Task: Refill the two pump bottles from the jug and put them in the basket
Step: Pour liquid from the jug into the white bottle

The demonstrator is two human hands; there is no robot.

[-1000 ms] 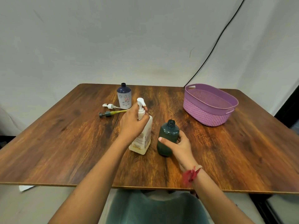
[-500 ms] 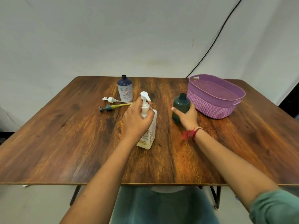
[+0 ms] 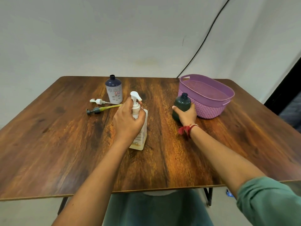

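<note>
Gripped with the left hand [image 3: 128,123], fingers curled tight: the white pump collar [image 3: 135,110] of a pale cream rectangular plastic bottle [image 3: 143,134], upright near the middle of the brown wood-grain surface [image 3: 65,144]. Pointed the pump's nozzle to the right.

Clasped with the right hand [image 3: 187,115], thumb on the near-left side and fingers wrapped round the lower body: a dark green round plastic bottle [image 3: 183,102], open-necked and upright, base apparently down on the surface. Wore a red thread [image 3: 185,129] at that wrist and a green sleeve [image 3: 267,201] further up the arm.

Set just right of the green bottle: a purple woven-look oval plastic basket [image 3: 210,110]. Could not tell whether bottle and basket touched.

Placed well left of these, toward the far edge: a dark blue and white round bottle [image 3: 114,91] with a floral print, upright, neck open. Laid flat just beside it, nearer the left edge: a white pump head [image 3: 97,101] with its thin tube, and in front of that a dark grey pump head [image 3: 93,110] with a yellowish tube.

Ran down the pale wall behind: a black cable [image 3: 203,43].
</note>
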